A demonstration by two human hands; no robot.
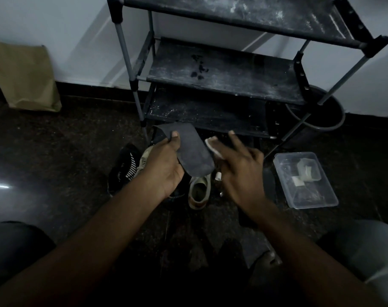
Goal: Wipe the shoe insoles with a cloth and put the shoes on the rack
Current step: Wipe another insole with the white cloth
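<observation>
My left hand (166, 165) grips a dark grey insole (194, 151) by its left edge, thumb on top, holding it above the shoes. My right hand (239, 165) presses a small white cloth (214, 146) against the insole's right edge with the fingers spread. Below the hands a beige shoe (198, 191) lies on the floor, and a black shoe with white stripes (124, 169) sits to its left. Another dark insole (269, 182) lies on the floor to the right. The black three-shelf rack (222, 76) stands just beyond, its shelves dusty and bare.
A clear plastic box (305, 180) with small white items sits on the floor at the right. A dark round bin (321, 116) stands behind the rack's right leg. A brown paper bag (24, 78) leans on the wall at left. My knees frame the bottom corners.
</observation>
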